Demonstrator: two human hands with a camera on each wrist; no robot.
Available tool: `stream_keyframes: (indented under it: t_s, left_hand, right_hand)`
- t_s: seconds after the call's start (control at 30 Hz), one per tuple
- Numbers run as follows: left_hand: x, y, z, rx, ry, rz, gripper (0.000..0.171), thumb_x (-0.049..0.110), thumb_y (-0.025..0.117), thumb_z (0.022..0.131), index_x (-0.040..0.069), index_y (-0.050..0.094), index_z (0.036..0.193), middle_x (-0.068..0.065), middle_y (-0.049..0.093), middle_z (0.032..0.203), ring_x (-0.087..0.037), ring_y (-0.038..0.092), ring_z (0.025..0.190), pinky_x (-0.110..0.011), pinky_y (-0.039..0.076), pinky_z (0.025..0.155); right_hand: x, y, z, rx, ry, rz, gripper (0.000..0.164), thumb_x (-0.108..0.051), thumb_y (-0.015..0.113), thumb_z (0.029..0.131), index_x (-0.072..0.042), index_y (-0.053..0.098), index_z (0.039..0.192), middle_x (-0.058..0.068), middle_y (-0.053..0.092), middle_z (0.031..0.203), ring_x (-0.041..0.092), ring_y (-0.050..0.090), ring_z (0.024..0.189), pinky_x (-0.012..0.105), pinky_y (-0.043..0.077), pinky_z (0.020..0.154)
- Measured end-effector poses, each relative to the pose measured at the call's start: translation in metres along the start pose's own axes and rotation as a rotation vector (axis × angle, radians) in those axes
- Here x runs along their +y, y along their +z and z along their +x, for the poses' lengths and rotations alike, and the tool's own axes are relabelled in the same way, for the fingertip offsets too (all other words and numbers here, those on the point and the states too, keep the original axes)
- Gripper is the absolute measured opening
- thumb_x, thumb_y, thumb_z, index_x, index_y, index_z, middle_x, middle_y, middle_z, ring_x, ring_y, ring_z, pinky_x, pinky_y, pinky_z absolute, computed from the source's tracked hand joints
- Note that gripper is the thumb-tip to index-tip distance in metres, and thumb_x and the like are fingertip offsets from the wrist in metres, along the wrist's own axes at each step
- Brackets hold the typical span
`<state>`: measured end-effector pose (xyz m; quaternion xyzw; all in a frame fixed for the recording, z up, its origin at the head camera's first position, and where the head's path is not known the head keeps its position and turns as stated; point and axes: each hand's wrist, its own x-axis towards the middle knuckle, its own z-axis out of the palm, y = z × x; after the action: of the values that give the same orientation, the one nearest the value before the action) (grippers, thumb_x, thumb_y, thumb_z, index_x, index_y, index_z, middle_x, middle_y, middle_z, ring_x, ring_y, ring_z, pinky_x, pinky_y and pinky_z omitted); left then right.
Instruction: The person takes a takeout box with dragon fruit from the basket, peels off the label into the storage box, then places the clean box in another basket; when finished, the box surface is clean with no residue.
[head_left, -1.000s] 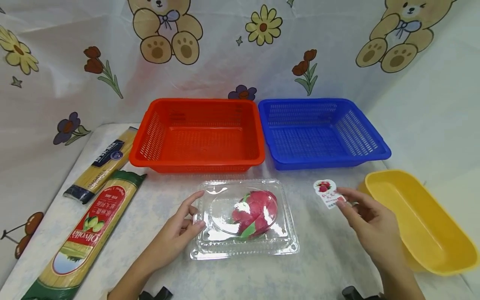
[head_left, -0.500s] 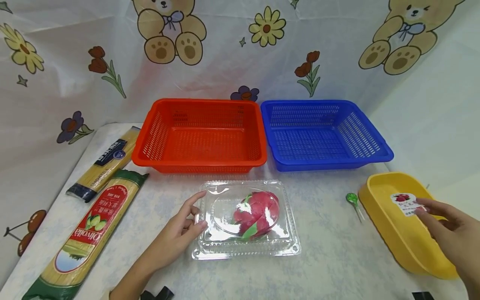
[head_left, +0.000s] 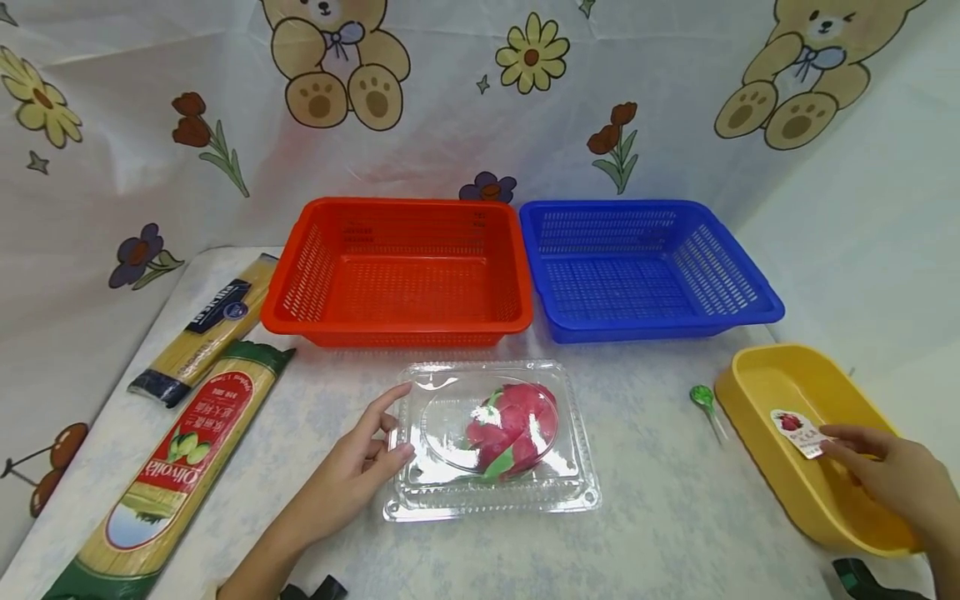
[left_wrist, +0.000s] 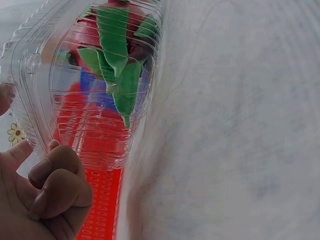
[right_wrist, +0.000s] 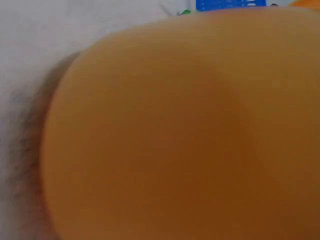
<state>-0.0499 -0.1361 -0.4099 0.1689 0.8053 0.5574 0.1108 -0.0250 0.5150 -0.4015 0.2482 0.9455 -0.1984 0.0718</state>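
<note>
A clear plastic clamshell box (head_left: 438, 492) stands in the middle of the table with a pink dragon fruit (head_left: 517, 425) inside. My left hand (head_left: 367, 454) grips the box's left edge between thumb and fingers; the left wrist view shows the fruit's green leaf tips (left_wrist: 112, 45) through the ribbed wall. Over the yellow tub (head_left: 772, 475) at the right, my right hand (head_left: 888, 475) pinches a small white card with a red fruit picture (head_left: 798, 433). The tub's yellow wall (right_wrist: 165, 135) fills most of the right wrist view, which hides that hand.
Behind the box stand a red basket (head_left: 397, 325) and a blue basket (head_left: 663, 321), side by side. Two packs of pasta, a larger one (head_left: 180, 467) and a smaller one (head_left: 206, 329), lie at the left. A green lollipop (head_left: 702, 396) lies by the tub's left side.
My right hand has carried the card rightward from the table to over the yellow tub, then lower into it. The lollipop has come into view. The left hand stays on the box.
</note>
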Motion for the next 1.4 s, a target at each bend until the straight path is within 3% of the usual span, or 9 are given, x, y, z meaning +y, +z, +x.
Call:
stream_keyframes:
  t_s: [0.13, 0.33, 0.53, 0.63, 0.87, 1.1, 1.23, 1.33, 1.4]
  left_hand:
    - [0.000, 0.000, 0.000, 0.007, -0.001, 0.005, 0.065, 0.025, 0.062, 0.103, 0.038, 0.029, 0.158, -0.011, 0.049, 0.110, -0.017, 0.058, 0.062, -0.028, 0.048, 0.062]
    - [-0.001, 0.000, 0.000, 0.015, 0.011, 0.003, 0.065, 0.024, 0.062, 0.103, 0.039, 0.030, 0.157, -0.011, 0.048, 0.109, -0.010, 0.053, 0.060, -0.028, 0.046, 0.059]
    - [-0.001, 0.000, -0.001, 0.024, 0.000, 0.005, 0.065, 0.023, 0.062, 0.103, 0.040, 0.030, 0.157, -0.011, 0.048, 0.111, -0.017, 0.057, 0.061, -0.028, 0.046, 0.060]
    - [-0.001, -0.001, -0.001, 0.026, -0.001, 0.008, 0.065, 0.023, 0.062, 0.103, 0.040, 0.030, 0.157, -0.011, 0.049, 0.111, -0.017, 0.057, 0.061, -0.028, 0.046, 0.059]
    - [-0.002, -0.001, 0.000, 0.024, 0.002, 0.009, 0.065, 0.024, 0.062, 0.103, 0.040, 0.030, 0.157, -0.011, 0.049, 0.110, -0.013, 0.056, 0.060, -0.028, 0.046, 0.059]
    - [-0.001, 0.000, 0.000, 0.021, -0.001, 0.016, 0.064, 0.025, 0.062, 0.103, 0.040, 0.032, 0.157, -0.011, 0.051, 0.109, -0.018, 0.059, 0.062, -0.028, 0.047, 0.061]
    - [-0.001, 0.000, 0.000, 0.020, 0.005, 0.023, 0.063, 0.026, 0.063, 0.103, 0.040, 0.034, 0.157, -0.010, 0.051, 0.107, -0.015, 0.057, 0.061, -0.027, 0.047, 0.061]
    - [-0.001, 0.000, 0.000, 0.019, 0.013, 0.026, 0.064, 0.026, 0.063, 0.103, 0.040, 0.034, 0.157, -0.009, 0.052, 0.106, -0.011, 0.054, 0.059, -0.026, 0.046, 0.059]
    - [0.000, 0.001, 0.001, 0.016, 0.017, 0.023, 0.064, 0.027, 0.063, 0.103, 0.040, 0.034, 0.157, -0.009, 0.052, 0.106, -0.010, 0.053, 0.059, -0.026, 0.046, 0.059]
  right_hand:
    - [0.002, -0.001, 0.002, 0.006, -0.106, -0.093, 0.060, -0.040, 0.063, 0.102, 0.014, 0.056, 0.125, 0.031, 0.064, 0.094, 0.027, 0.058, 0.072, 0.030, 0.047, 0.056]
    - [-0.009, -0.009, -0.005, 0.040, -0.173, -0.189, 0.059, -0.039, 0.062, 0.102, 0.014, 0.053, 0.124, 0.039, 0.061, 0.101, 0.042, 0.058, 0.078, 0.051, 0.051, 0.067]
    - [-0.021, -0.019, -0.011, 0.071, -0.185, -0.192, 0.057, -0.037, 0.063, 0.102, 0.014, 0.052, 0.125, 0.040, 0.060, 0.100, 0.028, 0.059, 0.064, 0.034, 0.051, 0.054]
    - [-0.030, -0.027, -0.013, 0.057, -0.163, -0.161, 0.059, -0.037, 0.061, 0.103, 0.014, 0.048, 0.130, 0.042, 0.057, 0.105, 0.024, 0.059, 0.063, 0.035, 0.055, 0.056]
    - [-0.061, -0.044, -0.011, 0.072, -0.275, -0.083, 0.055, -0.032, 0.058, 0.106, 0.012, 0.048, 0.137, 0.039, 0.060, 0.112, 0.026, 0.061, 0.067, 0.028, 0.053, 0.054]
    - [-0.087, -0.050, 0.010, -0.004, -0.360, 0.022, 0.055, -0.036, 0.051, 0.108, 0.006, 0.045, 0.144, 0.023, 0.069, 0.105, 0.021, 0.061, 0.068, 0.026, 0.053, 0.057]
    - [-0.099, -0.050, 0.029, -0.091, -0.347, 0.182, 0.063, -0.042, 0.049, 0.107, 0.002, 0.035, 0.151, -0.011, 0.072, 0.102, 0.018, 0.067, 0.075, 0.029, 0.056, 0.064]
    - [-0.104, -0.052, 0.042, -0.159, -0.318, 0.310, 0.054, -0.045, 0.050, 0.106, -0.012, 0.039, 0.147, -0.031, 0.064, 0.094, 0.017, 0.070, 0.080, 0.028, 0.057, 0.068]
    - [-0.105, -0.053, 0.048, -0.196, -0.295, 0.384, 0.038, -0.045, 0.051, 0.106, -0.026, 0.044, 0.138, -0.031, 0.065, 0.095, 0.016, 0.071, 0.081, 0.027, 0.057, 0.069]
